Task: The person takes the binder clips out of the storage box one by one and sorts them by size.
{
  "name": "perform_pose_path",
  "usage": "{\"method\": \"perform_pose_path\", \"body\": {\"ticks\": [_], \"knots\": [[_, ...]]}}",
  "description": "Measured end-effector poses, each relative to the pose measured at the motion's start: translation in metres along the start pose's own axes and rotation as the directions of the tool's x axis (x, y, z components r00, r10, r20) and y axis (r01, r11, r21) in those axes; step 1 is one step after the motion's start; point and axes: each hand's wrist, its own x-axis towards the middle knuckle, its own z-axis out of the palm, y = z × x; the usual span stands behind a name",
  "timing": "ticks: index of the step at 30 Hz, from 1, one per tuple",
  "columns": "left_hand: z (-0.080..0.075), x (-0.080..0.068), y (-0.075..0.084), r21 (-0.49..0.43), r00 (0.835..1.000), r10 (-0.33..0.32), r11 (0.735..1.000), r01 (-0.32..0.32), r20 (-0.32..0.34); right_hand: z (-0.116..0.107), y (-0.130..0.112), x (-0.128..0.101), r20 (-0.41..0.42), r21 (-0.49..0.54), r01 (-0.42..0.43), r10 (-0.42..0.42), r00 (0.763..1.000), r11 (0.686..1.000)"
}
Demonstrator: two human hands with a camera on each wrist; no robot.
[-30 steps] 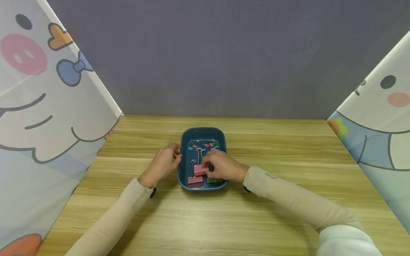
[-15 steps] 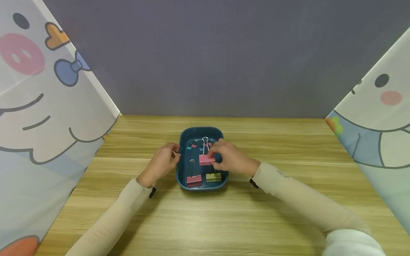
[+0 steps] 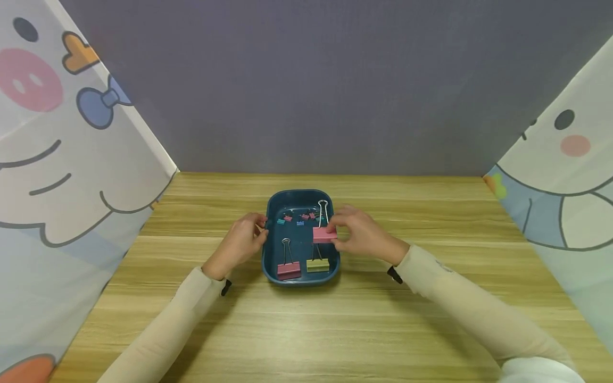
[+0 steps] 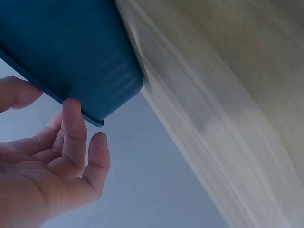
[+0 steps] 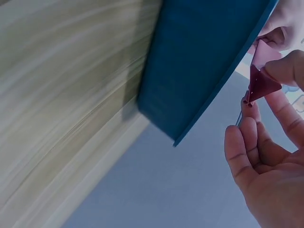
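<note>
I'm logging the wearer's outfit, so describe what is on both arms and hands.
Both arms wear long, close-fitting beige sleeves to the wrist: left sleeve, right sleeve. A small dark piece shows under each wrist. The left hand and right hand are bare, without gloves.

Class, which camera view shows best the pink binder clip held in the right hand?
The head view: the pink binder clip shows whole, body and wire handles, pinched by the right hand over the blue tray. The right wrist view shows only its triangular end between the fingertips. The left wrist view shows none of it.
</note>
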Motion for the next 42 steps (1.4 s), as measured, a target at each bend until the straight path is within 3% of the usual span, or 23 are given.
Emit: {"method": "perform_pose_path", "body": {"ticks": [16, 30, 42], "knots": [[0.002, 0.004, 0.000, -0.003, 1.000, -0.024, 1.000, 0.024, 0.016, -0.014, 0.026, -0.031, -0.133, 0.023, 0.043, -0.040, 0.990, 0.999], [0.002, 0.006, 0.001, -0.002, 0.999, -0.009, 1.000, 0.009, 0.043, -0.019, 0.058, -0.033, -0.130, 0.041, -0.095, 0.100, 0.986, 0.995], [0.003, 0.010, 0.001, 0.002, 0.999, -0.008, 1.000, 0.008, 0.041, -0.011, 0.085, -0.020, -0.123, 0.051, -0.126, 0.131, 0.984, 0.991]]}}
